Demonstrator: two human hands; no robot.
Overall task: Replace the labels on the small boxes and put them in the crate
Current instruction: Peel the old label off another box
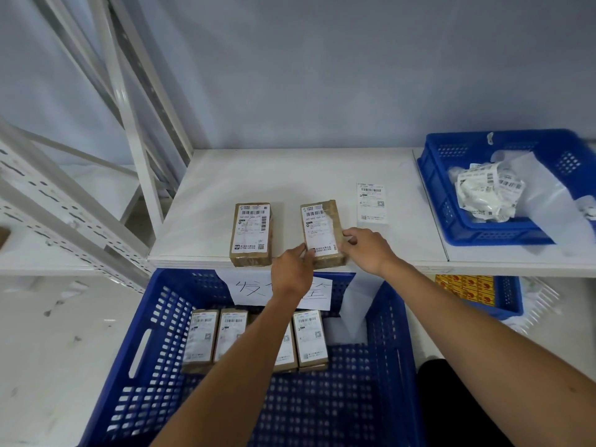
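Held box: a brown box (322,233) lies flat near the front edge of the white surface (206,195). Its white label (317,229) faces up and is ragged at the far right corner.
Left hand: the left hand (292,272) holds the near left corner of this box, with thumb and fingers closed on it.
Right hand: the right hand (367,250) grips the box's right edge with curled fingers.
Second box: a second box (251,233), also labelled, lies just to the left, apart from the first and untouched.
Loose label: a loose label (372,203) lies flat on the surface, further back and to the right.
Crate: a large blue crate (154,350) sits below the front edge of the surface. A row of boxes (200,337) lies at its far end, one partly hidden by the left forearm.
Sign: a paper sheet (254,287) with handwriting hangs on the crate's far wall.
Basket: a smaller blue basket (451,156) at the right holds crumpled labels (483,191).
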